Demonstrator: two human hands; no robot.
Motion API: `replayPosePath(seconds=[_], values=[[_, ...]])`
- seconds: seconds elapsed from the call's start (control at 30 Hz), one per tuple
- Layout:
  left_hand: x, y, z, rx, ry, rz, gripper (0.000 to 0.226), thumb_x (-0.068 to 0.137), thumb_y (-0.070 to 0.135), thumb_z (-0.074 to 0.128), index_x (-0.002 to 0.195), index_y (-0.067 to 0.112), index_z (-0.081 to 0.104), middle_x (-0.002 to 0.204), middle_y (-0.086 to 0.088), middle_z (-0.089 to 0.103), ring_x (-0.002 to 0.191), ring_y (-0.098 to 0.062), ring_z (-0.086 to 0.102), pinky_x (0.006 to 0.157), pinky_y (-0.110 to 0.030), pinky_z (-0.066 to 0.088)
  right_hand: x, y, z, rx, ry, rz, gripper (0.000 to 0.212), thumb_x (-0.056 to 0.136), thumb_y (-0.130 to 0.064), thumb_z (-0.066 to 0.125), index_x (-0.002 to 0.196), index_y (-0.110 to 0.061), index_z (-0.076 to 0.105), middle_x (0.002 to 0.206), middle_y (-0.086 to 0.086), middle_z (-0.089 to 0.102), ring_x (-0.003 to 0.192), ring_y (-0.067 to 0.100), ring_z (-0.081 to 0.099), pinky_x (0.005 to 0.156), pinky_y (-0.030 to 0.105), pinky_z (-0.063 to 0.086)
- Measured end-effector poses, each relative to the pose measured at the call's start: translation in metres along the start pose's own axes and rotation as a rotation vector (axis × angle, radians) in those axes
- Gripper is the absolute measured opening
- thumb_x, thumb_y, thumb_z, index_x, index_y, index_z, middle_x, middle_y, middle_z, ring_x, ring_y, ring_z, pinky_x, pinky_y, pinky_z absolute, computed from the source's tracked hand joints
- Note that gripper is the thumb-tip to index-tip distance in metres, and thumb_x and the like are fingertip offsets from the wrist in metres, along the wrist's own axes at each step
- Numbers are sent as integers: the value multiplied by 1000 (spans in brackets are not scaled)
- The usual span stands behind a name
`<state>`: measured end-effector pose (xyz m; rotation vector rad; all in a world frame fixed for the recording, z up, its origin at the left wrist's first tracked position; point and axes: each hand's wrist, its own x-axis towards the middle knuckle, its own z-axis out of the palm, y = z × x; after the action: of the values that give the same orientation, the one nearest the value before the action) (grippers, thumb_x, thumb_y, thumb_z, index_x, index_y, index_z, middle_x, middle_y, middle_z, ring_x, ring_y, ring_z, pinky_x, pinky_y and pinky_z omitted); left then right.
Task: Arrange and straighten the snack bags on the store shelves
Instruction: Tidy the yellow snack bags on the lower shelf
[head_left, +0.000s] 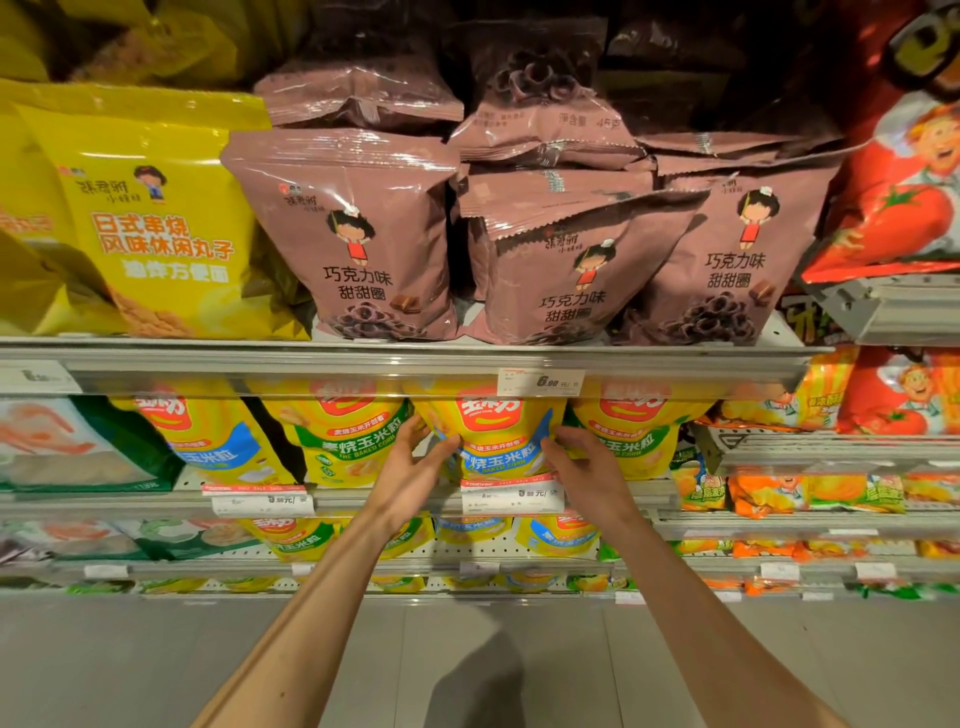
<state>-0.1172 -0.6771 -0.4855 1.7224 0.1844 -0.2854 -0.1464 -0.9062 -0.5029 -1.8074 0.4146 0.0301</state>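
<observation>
A yellow baked-corn bag with a blue band (491, 434) stands upright on the second shelf (363, 498), under the price rail. My left hand (410, 467) grips its left edge, thumb in front and fingers curled behind. My right hand (584, 465) holds its right edge the same way. Matching yellow bags with green bands stand on either side, one to the left (345, 441) and one to the right (636, 439). On the shelf above, brown chocolate-ring bags (358, 244) stand and lean, with several piled flat behind them.
Yellow snack bags (150, 228) fill the upper left. Red tomato bags (904, 197) sit on a raised shelf at the upper right. Orange and green small packs (810, 491) line the right shelves. Price tags (511, 496) hang on the shelf edges. The grey floor (467, 665) lies below.
</observation>
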Motion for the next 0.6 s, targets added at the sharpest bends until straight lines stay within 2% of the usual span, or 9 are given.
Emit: replayPosePath(seconds=[0.1, 0.2, 0.3, 0.37, 0.43, 0.47, 0.53, 0.6], values=[[-3, 0, -4, 19, 62, 3, 72, 95, 37, 70, 154, 20, 34, 140, 3, 53, 121, -24, 62, 103, -50, 52, -4, -1, -2, 26, 16, -13, 15, 99, -28, 66, 113, -26, 62, 115, 0, 69, 104, 20, 66, 88, 30, 50], [-13, 2, -11, 9, 144, 18, 52, 96, 28, 69, 143, 19, 46, 119, 3, 62, 111, -27, 67, 96, -47, 55, -14, -2, -4, 84, 31, -27, 6, 99, -23, 65, 98, -28, 65, 100, -8, 72, 90, 15, 67, 86, 36, 53], [-28, 0, -21, 1, 194, 46, 35, 98, 26, 65, 131, 21, 54, 116, -1, 68, 105, -21, 68, 93, -42, 55, -23, 2, -6, 111, 47, -9, 5, 99, -21, 65, 103, -23, 66, 103, 10, 73, 86, 20, 69, 89, 45, 56], [-39, -5, -31, -11, 243, 65, 26, 99, 25, 64, 124, 22, 57, 113, -4, 71, 97, -17, 68, 86, -36, 56, -30, 5, -4, 119, 58, -27, 4, 99, -21, 65, 100, -22, 69, 100, 12, 72, 82, 17, 69, 88, 45, 56], [-49, -9, -41, -36, 297, 78, 20, 98, 26, 66, 116, 24, 59, 107, -4, 72, 97, -21, 70, 87, -39, 57, -36, 5, 1, 137, 71, -25, 5, 98, -19, 66, 99, -18, 70, 100, 11, 71, 79, 11, 69, 87, 44, 56], [-53, -13, -46, -46, 319, 76, 18, 97, 26, 67, 114, 25, 60, 105, -4, 73, 100, -24, 70, 90, -42, 57, -38, 4, 3, 143, 75, -26, 6, 98, -18, 66, 100, -15, 71, 99, 10, 72, 79, 11, 69, 85, 41, 57], [-61, -20, -56, -85, 348, 57, 15, 99, 19, 65, 112, 24, 61, 104, -6, 72, 102, -30, 69, 93, -47, 55, -45, 1, 11, 145, 84, -31, 9, 99, -18, 65, 101, -10, 70, 94, 8, 73, 81, 14, 71, 74, 23, 55], [-67, -26, -67, -123, 374, 40, 16, 100, 15, 64, 115, 21, 61, 101, -5, 72, 104, -32, 69, 95, -48, 54, -51, -1, 20, 144, 76, -34, 11, 99, -15, 64, 103, -6, 69, 90, 5, 72, 72, 0, 70, 62, 8, 49]])
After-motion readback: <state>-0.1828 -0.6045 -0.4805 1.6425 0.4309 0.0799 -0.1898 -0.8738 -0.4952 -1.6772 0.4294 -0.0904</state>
